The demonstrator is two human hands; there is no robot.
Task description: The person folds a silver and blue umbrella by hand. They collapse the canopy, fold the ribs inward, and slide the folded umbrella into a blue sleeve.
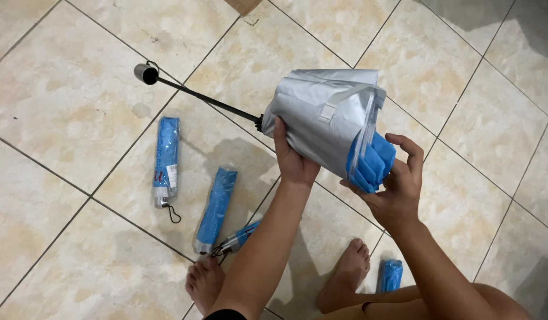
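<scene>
The left hand [293,159] was clamped on the folded umbrella [327,121], fingers wrapped over the silver canopy near the end where the black shaft [209,101] came out. The right hand [395,184] was at the other end, fingers half curled & apart, thumb and index touching the blue fabric folds [373,166] that stuck out of the silver side; a full grip I could not confirm, more like cupping/pinching. The umbrella was in the air between both hands, approx. over the middle of the tiled floor [66,118], its shaft extended toward the far left, ending in a small dark handle [146,73].

Judging by look: the thing should be light, canopy cloth soft and a bit slippery, ribs inside thin and easy to bend. The best hold is probably around the bundled canopy w/ one hand, and the stiff shaft or handle w/ the other. A strap [345,101] hung on the silver side.

On the floor lay wrapped blue umbrellas: one [166,160] left of centre, another [216,208] near it, a third partly hidden [241,236] by the left arm, one more [390,275] beside the right foot [345,278]. The left foot [204,283] was at the floor's near edge.
</scene>
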